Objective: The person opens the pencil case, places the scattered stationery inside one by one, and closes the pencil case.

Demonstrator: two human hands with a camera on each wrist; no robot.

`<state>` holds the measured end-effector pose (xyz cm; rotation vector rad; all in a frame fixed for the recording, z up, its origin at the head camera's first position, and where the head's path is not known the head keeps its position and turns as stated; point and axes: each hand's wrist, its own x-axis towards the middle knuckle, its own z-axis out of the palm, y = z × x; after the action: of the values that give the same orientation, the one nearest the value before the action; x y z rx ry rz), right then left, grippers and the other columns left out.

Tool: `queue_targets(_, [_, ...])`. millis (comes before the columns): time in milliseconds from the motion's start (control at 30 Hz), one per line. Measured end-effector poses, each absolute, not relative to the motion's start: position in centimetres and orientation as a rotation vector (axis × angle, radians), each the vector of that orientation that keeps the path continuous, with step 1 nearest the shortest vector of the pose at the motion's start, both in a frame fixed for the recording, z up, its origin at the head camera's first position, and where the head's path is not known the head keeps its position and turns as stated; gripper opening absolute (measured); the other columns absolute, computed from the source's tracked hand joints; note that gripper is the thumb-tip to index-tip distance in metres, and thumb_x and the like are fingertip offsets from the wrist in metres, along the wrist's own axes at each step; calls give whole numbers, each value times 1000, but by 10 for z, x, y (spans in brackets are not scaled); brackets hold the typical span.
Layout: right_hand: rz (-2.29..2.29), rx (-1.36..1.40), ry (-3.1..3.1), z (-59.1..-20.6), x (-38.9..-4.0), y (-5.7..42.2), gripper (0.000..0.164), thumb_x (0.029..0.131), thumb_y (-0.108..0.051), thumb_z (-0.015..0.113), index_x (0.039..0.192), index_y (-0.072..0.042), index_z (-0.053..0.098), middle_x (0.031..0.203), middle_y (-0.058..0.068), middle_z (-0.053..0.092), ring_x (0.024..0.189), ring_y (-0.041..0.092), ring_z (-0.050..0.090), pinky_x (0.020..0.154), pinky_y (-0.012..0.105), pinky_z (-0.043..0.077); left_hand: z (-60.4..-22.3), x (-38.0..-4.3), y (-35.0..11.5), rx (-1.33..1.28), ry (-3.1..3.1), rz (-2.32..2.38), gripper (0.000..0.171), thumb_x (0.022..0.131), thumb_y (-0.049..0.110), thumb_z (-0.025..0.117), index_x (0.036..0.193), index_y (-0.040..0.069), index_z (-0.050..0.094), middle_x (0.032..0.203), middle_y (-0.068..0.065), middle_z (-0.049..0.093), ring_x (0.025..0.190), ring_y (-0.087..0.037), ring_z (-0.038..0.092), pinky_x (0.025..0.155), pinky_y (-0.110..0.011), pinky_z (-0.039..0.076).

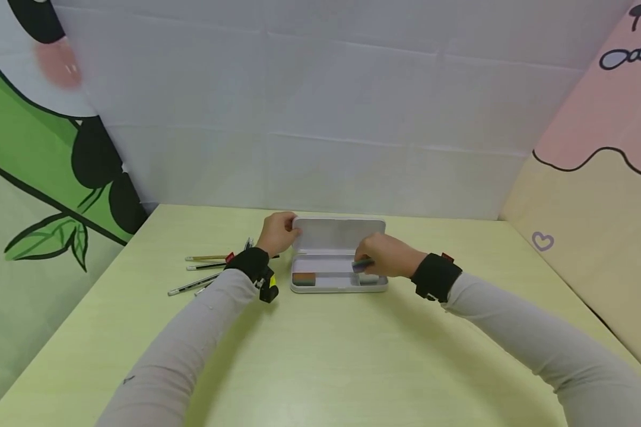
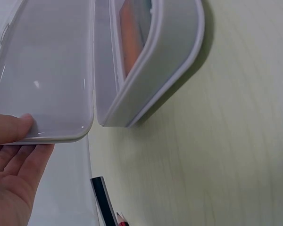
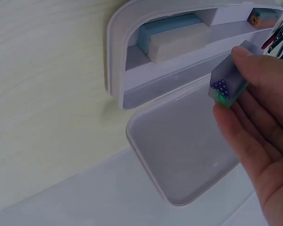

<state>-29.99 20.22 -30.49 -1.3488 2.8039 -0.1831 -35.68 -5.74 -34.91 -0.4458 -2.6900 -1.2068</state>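
A white pencil case (image 1: 331, 289) lies on the table with its lid (image 1: 336, 234) raised at the back. My left hand (image 1: 276, 234) holds the lid's left corner, thumb on the inner face and fingers behind. Over the case's right half, my right hand (image 1: 389, 255) pinches a purple and green eraser (image 3: 226, 77) with a grape print between thumb and fingers. In the front compartment, an orange and green eraser (image 1: 303, 279) sits at the left end. At the right end lie a white block (image 3: 179, 43) and a blue one (image 3: 170, 24) side by side.
Several pencils (image 1: 205, 267) lie on the table left of the case, partly hidden by my left wrist. A dark pencil end (image 2: 102, 197) shows below the left hand's camera. Behind the table hangs a pale cloth backdrop (image 1: 342, 118).
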Motion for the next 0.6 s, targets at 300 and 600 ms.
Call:
queue_targets(300, [-227,-1438,2824,-311,-302,181,10,75,0,77,84,-4,75,81,5,73,71,12,64,70,27,54,-351,-360,-59,-476,-2679,-1188,14,88,2,64,100,-3,68,87,-19,65,80,-28,59,69,-32,47])
queue_targets(600, [-242,-1423,2851,-322,-302,162,12,74,-2,79,85,-5,76,81,3,74,72,11,63,69,24,53,-353,-360,-60,-481,-2674,-1211,15,88,2,64,101,-4,68,89,-19,66,81,-28,61,69,-31,48])
